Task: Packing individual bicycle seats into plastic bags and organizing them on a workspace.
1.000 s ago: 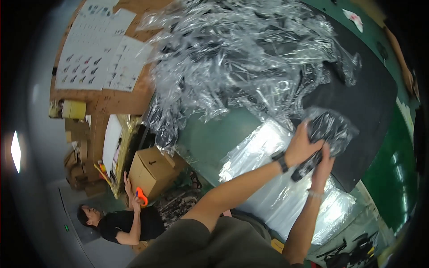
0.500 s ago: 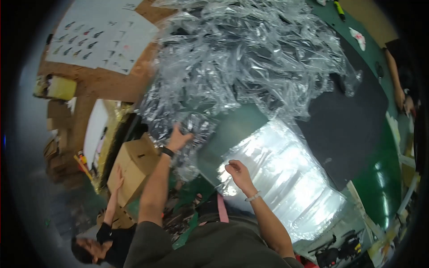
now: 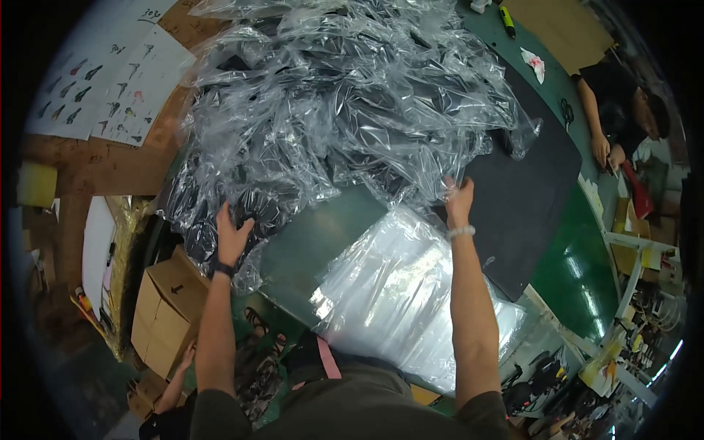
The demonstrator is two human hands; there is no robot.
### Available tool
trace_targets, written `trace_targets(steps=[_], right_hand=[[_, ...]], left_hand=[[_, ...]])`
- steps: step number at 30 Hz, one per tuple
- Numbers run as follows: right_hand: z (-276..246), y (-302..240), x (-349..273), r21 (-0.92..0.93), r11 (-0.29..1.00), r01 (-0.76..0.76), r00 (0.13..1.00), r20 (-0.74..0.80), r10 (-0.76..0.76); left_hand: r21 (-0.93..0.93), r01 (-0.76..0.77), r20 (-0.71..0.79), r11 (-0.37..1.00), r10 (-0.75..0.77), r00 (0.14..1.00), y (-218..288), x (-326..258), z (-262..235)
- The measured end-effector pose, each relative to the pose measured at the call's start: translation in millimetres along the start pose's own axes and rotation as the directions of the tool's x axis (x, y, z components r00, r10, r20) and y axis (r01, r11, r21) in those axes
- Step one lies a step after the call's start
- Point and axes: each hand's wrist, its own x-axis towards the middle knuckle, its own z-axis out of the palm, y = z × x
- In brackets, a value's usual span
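Observation:
A big heap of clear plastic bags point(image 3: 345, 95) with dark items inside covers the far part of the green table. My left hand point(image 3: 233, 240) lies at the heap's near left corner, fingers spread, touching a bagged dark item point(image 3: 268, 209). At the heap's near right edge, my right hand point(image 3: 460, 204) has its fingers closed on the edge of a clear plastic bag point(image 3: 433, 172). A stack of flat clear plastic sleeves point(image 3: 396, 271) lies between my forearms, partly under the right one. What is inside the bags cannot be made out.
A black sheet point(image 3: 543, 191) lies right of the heap. Beyond it are a yellow-green cutter point(image 3: 507, 22) and scissors point(image 3: 566, 111). A cardboard box point(image 3: 165, 312) stands at left, with a co-worker's hand point(image 3: 189, 356) on it. Another person point(image 3: 623, 110) works at far right.
My right hand has moved from above the flat sleeves out to the heap's right edge and grips a bag there. My left hand stays on the bagged item. The whole view has shifted.

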Motion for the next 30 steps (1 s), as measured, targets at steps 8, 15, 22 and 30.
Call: trace_targets(steps=[8, 15, 22, 30], right_hand=[[69.6, 29.5, 21.5, -0.447, 0.894, -0.021, 1.0, -0.002, 0.023], [-41.9, 27.0, -45.7, -0.262, 0.94, 0.218, 0.96, 0.231, -0.158], [-161.9, 83.8, -135.8, -0.35, 0.937, -0.021, 1.0, -0.022, 0.014], [-168.5, 9.8, -255.9, -0.29, 0.957, 0.002, 0.99, 0.138, 0.039]], left_hand=[[-0.264, -0.384, -0.046, 0.885, 0.387, 0.921, 231.2, -11.5, 31.7], [0.406, -0.503, 0.082, 0.763, 0.518, 0.852, 304.9, 108.8, 117.2], [0.154, -0.692, 0.09, 0.705, 0.688, 0.72, 295.1, 54.6, 96.5], [-0.005, -0.852, 0.543, 0.523, 0.717, 0.436, 152.6, -104.3, 82.6]])
